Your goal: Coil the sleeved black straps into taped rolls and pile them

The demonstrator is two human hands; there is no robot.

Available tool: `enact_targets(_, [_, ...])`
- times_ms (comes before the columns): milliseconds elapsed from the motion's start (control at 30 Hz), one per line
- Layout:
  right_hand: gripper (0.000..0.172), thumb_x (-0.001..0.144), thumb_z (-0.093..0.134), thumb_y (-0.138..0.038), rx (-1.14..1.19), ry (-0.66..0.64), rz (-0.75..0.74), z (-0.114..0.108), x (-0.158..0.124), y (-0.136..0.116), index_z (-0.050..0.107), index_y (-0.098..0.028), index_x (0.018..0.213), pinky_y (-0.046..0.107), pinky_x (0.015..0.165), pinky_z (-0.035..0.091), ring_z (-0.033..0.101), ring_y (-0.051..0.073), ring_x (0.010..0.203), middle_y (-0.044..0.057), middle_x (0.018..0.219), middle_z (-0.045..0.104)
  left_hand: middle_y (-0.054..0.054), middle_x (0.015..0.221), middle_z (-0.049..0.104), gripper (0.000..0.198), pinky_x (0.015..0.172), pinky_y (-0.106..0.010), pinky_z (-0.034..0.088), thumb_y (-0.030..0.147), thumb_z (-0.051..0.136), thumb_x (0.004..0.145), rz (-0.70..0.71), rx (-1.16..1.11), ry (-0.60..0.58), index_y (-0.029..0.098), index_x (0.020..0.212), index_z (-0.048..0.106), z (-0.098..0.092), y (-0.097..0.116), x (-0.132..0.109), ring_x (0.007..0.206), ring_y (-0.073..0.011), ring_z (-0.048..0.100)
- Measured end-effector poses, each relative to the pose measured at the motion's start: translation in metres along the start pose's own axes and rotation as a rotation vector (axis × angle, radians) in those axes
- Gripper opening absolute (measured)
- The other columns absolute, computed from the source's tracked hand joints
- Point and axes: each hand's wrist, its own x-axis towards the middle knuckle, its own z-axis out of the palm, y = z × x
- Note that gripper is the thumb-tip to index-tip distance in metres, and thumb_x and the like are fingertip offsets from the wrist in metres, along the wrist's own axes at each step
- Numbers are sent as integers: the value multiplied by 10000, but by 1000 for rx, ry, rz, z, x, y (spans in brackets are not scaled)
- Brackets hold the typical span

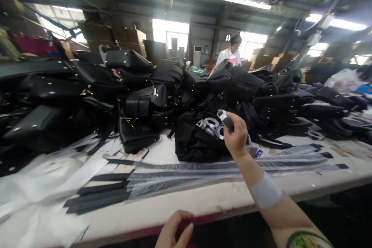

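Observation:
My right hand (pixel 237 136) is raised over the middle of the table and closed on a small rolled black strap (pixel 226 120) with a whitish wrap at its end. Just left of and below it, a black cloth bag (pixel 193 143) lies with its mouth open, showing several white-wrapped rolls (pixel 211 123). Near the table's front edge is my left hand (pixel 175 230), its fingers bent and the thumb apart, holding nothing. Between the hands and the bag, long black straps (pixel 101 190) lie side by side, partly under clear plastic sleeves (pixel 186 178).
Black leather bags (pixel 139 131) with gold fittings are heaped along the back of the white table (pixel 203 201). Crumpled clear plastic (pixel 43 178) covers the left end. A co-worker (pixel 231 56) in a pink apron stands behind the heap. Cardboard boxes (pixel 258 60) are stacked beyond.

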Motion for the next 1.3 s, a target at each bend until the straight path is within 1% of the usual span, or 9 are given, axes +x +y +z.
enact_targets(100, [419, 879, 532, -290, -210, -558, 50, 64, 24, 30, 574, -138, 1267, 446, 1023, 407, 554, 293, 1187, 165, 1268, 620, -82, 980, 710, 222, 896, -323, 506, 348, 569, 864, 11, 82, 17, 179, 967, 669, -4, 21, -10, 940, -216, 645])
enact_targets(200, [380, 886, 503, -305, -173, -777, 75, 109, 30, 47, 637, -103, 1178, 476, 948, 448, 610, 321, 1082, 196, 1177, 664, -67, 912, 697, 153, 817, -285, 503, 263, 566, 860, 34, 171, 65, 168, 922, 670, -19, 32, -17, 859, -184, 635])
enact_targets(267, [350, 861, 524, -319, -146, -795, 33, 121, 32, 50, 675, -101, 1089, 474, 929, 454, 613, 331, 1058, 195, 1121, 681, -56, 868, 684, 138, 771, -269, 497, 249, 553, 874, 59, 273, 114, 169, 891, 664, -34, 30, -20, 817, -171, 624])
enact_targets(433, [284, 892, 494, -332, -11, -372, -104, 85, -18, 2, 663, -136, 1009, 407, 875, 470, 624, 284, 946, 148, 997, 688, -64, 874, 678, 187, 821, -284, 490, 228, 475, 934, 142, 689, 312, 170, 864, 638, -93, 12, -7, 863, -180, 625])
enact_targets(600, [209, 882, 531, -293, 151, -682, -246, 48, -122, -57, 647, -173, 1007, 383, 861, 496, 631, 257, 912, 108, 969, 693, -119, 1074, 668, 255, 955, -364, 446, 143, 426, 926, 101, 1061, 381, 141, 1041, 654, -161, 6, 47, 1038, -234, 592])
enact_targets(767, [273, 862, 506, -224, 22, -652, -161, 40, -156, -39, 632, -156, 1095, 431, 901, 492, 618, 285, 987, 140, 1073, 678, -121, 1209, 632, 309, 1025, -441, 379, 119, 557, 805, 139, 1217, 178, 175, 1078, 692, -192, 10, 106, 1135, -278, 536])
enact_targets(967, [286, 896, 504, -331, -19, -596, -158, 13, -154, -25, 611, -166, 1104, 428, 903, 498, 631, 274, 981, 119, 1070, 677, -173, 960, 668, 189, 1041, -489, 340, 58, 535, 780, 163, 1396, 62, 97, 854, 704, -173, 31, 117, 1010, -287, 596])
enact_targets(1167, [635, 799, 579, -308, 14, -583, -318, -3, -147, -51, 434, -116, 1386, 502, 1051, 404, 520, 339, 1234, 169, 1359, 543, -89, 853, 657, 231, 1084, -458, 337, 83, 370, 916, 407, 1361, 4, 127, 997, 581, -86, 75, 70, 863, -216, 632])
enact_targets(1300, [482, 741, 497, -131, 40, -689, -230, -21, -155, -50, 590, -170, 1212, 408, 897, 516, 665, 263, 975, 102, 1096, 704, -66, 839, 667, 171, 785, -343, 506, 175, 418, 920, 328, 1070, -151, 159, 991, 573, -57, 97, 36, 775, -213, 632])
